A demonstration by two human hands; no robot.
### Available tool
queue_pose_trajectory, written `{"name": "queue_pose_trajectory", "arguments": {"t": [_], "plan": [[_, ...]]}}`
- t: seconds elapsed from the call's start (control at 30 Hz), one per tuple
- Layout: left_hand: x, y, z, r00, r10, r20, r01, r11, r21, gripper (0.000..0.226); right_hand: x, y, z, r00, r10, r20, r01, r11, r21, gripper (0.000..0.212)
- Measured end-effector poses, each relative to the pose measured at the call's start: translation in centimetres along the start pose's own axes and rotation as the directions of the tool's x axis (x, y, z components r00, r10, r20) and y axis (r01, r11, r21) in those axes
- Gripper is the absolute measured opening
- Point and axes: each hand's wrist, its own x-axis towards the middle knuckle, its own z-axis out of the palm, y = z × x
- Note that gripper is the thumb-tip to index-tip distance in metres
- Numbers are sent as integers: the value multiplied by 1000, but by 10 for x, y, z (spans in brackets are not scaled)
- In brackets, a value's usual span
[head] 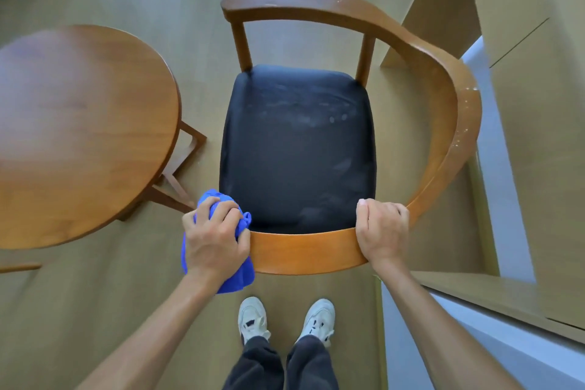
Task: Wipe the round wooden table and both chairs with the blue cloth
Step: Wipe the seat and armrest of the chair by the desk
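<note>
Head view: left hand (215, 239) is clutching the bunched blue cloth (235, 279) against the curved wooden chair rail (304, 252) at seven o'clock; right hand (381, 231), fingers curled, is steadying it. Better sweeping clockwise with firm, overlapping strokes.

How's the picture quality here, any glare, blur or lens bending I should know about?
Head view: soft daylight, no hard shadows; a pale sheen lies on the round wooden table and on the chair's black seat; the wide-angle lens bows the chair's curved wooden rail and wall edges; the left hand gripping the blue cloth and the right hand look sharp.
</note>
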Motion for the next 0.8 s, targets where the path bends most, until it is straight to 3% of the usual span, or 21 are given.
{"name": "queue_pose_trajectory", "arguments": {"t": [0.1,0.17,0.23,0.27,0.33,0.37,0.4,0.43,0.5,0.57,0.67,0.8], "plan": [[-10,76,15,996,50,78,-43,994,-96,15,1,3,-1,999,7,43,-7,1000,17,41],[-10,131,22,986,-2,169,28,988,-151,16,0,5,-2,996,0,87,-4,999,50,42],[-5,175,24,965,-83,249,146,958,-247,24,2,7,-8,993,3,118,-26,982,188,45],[-1,188,20,942,-132,308,241,905,-350,31,5,8,-14,987,19,161,-65,956,285,44],[5,190,12,909,-241,339,406,694,-595,45,11,10,-27,967,33,252,-148,879,453,38],[5,178,7,905,-257,339,424,595,-682,49,9,8,-31,962,31,270,-164,859,485,34],[6,160,1,922,-253,293,386,578,-719,51,3,0,-34,962,25,272,-156,868,472,34],[8,138,-3,946,-240,218,323,641,-697,51,-8,-12,-34,963,20,269,-136,897,421,39],[12,89,-1,974,-190,124,227,859,-459,54,-40,-47,-27,973,33,228,-91,964,249,53],[15,51,5,968,-149,204,183,970,-160,63,-67,-83,-18,993,42,113,-55,991,122,58],[12,28,19,923,-115,367,96,993,70,66,-84,-107,-4,999,-45,22,44,998,51,49],[8,24,29,942,-66,328,30,993,114,59,-81,-58,0,902,-432,-14,433,900,51,37]]}}
